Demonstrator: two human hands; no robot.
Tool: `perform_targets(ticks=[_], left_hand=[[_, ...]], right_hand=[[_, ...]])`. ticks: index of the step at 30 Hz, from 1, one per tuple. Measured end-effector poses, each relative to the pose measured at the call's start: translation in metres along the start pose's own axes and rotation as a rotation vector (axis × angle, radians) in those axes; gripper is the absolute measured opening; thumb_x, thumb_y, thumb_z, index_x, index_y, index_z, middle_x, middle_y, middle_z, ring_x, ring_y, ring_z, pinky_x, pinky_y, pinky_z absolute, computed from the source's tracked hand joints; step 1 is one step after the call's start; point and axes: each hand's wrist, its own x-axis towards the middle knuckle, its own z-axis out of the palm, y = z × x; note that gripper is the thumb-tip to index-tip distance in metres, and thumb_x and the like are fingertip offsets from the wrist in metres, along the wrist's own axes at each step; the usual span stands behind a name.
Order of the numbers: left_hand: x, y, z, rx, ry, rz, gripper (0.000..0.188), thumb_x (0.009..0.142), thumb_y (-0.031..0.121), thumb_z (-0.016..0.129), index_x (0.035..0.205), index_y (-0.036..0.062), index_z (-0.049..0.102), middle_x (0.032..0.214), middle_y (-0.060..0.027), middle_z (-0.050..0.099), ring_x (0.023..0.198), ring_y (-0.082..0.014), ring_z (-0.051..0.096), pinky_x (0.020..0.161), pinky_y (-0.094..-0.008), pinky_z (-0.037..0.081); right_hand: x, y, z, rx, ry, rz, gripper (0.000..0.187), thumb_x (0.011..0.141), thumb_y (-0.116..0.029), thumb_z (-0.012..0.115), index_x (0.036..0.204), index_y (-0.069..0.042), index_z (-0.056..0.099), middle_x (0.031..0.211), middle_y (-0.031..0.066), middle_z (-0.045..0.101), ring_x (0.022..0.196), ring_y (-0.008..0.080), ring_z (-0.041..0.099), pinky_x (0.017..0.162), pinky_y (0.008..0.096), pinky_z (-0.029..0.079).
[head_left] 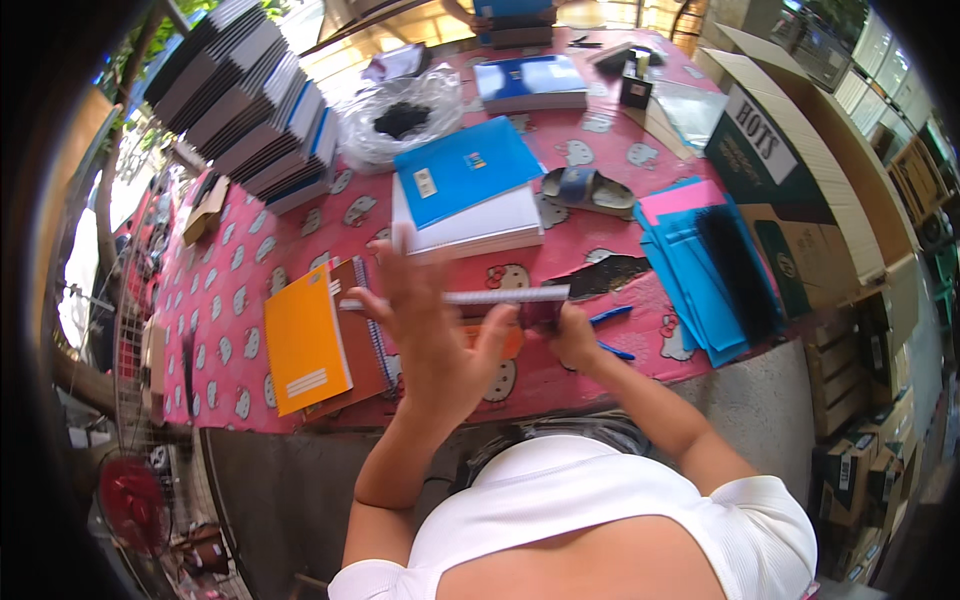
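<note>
- While my right hand clamps the right end of a thin notebook, my left hand is a blur, fingers spread apart, thumb close by; whether it touches the pages, I can't tell!
- Where's the notebook? Right in front of me, edge-on, over the near side of the pink tablecloth.
- Step in hand: I'd call it handling this one notebook, and the next move seems to call for a firm right grip and a settled left hand.
- Over to the labels! Just left, an orange notebook carries a white lined panel low on its cover, no words I can make out.
- Further out, a blue notebook atop white books sports a small pale label and a multicoloured mark, both too small to read.
- And on the right, a cardboard box shouts loudest: big dark capitals on a white label, with fainter print below.
- Blue pens near my right hand: no writing legible.
</note>
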Motion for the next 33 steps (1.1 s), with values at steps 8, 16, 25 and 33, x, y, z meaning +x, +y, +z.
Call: perform_targets(ticks=[8, 16, 25, 33], left_hand=[[0.007, -0.009, 0.043, -0.131, -0.361, 0.097, 0.045, 0.083, 0.028, 0.068, 0.123, 0.0117, 0.056, 0.107, -0.0043, 0.063, 0.104, -0.0246, 0.055, 0.104, -0.0468, 0.030], [0.011, -0.006, 0.058, -0.134, -0.047, 0.105, 0.011, 0.082, 0.026, 0.070, 0.085, 0.0161, 0.073, 0.089, 0.0010, 0.066, 0.082, -0.0166, 0.059, 0.095, -0.0423, 0.028], [0.014, -0.009, 0.056, -0.231, -0.140, 0.049, 0.016, 0.079, 0.031, 0.073, 0.084, 0.0157, 0.073, 0.078, 0.0028, 0.066, 0.075, -0.0139, 0.059, 0.094, -0.0401, 0.027], [0.009, -0.013, 0.058, -0.313, -0.080, 0.092, 0.018, 0.073, 0.030, 0.078, 0.080, 0.0141, 0.074, 0.078, 0.0019, 0.067, 0.075, -0.0126, 0.060, 0.090, -0.0375, 0.028]], right_hand=[[0.041, 0.004, -0.166, -0.575, 0.393, -0.124, 0.017, 0.072, -0.004, 0.073, 0.088, -0.002, 0.068, 0.100, 0.0119, 0.068, 0.093, 0.0246, 0.065, 0.078, 0.0342, 0.052], [0.041, 0.067, -0.245, -1.068, 0.407, 0.199, 0.016, 0.078, -0.016, 0.072, 0.090, -0.006, 0.066, 0.094, 0.0144, 0.061, 0.090, 0.0344, 0.061, 0.077, 0.0417, 0.050], [0.016, -0.072, -0.168, -0.633, 0.159, -0.166, 0.024, 0.081, -0.011, 0.069, 0.105, -0.006, 0.069, 0.101, 0.0158, 0.063, 0.083, 0.0286, 0.064, 0.068, 0.0365, 0.053], [-0.004, -0.150, -0.091, -0.189, 0.136, -0.382, 0.026, 0.072, 0.000, 0.075, 0.098, -0.002, 0.071, 0.091, 0.0081, 0.064, 0.075, 0.0169, 0.063, 0.064, 0.0268, 0.051]])
